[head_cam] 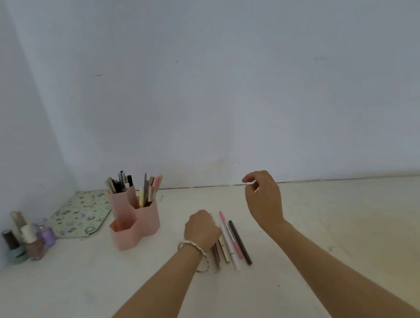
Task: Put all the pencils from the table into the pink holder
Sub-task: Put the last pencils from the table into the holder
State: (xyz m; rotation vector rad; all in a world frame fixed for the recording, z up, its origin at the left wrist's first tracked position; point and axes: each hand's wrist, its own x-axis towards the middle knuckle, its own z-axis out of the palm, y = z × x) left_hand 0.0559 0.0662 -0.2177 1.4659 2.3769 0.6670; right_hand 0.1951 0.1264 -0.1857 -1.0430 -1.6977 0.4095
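Two bare forearms are reaching in from the near edge of the tabletop (345, 221). The left one is wearing a pale bracelet (192, 249) at the wrist.

The left hand (202, 228) is resting knuckles-up over the left side of a row of pencils (230, 244) lying side by side near the middle of the tabletop. Its fingers are curling down out of sight, so whether they are gripping a pencil cannot be told. In the row, a dark pencil (240, 243) is lying rightmost, with a pink one (231, 236) and a white one (229, 247) just beside it, and brownish ones are partly hiding under the left hand.

The right hand (263, 197) is hovering above the tabletop, right of the row and farther back, its fingers loosely curled and a little apart, holding nothing visible.

Left of the row, the pink holder (134, 222) is standing upright, made of joined hexagonal cups. Its two rear cups are holding pencils upright; the front cup is looking empty.

Toward the far left corner, a flowered green tray (82, 213) is lying flat behind the holder, and several small bottles (30, 241) are standing clustered near the left edge.
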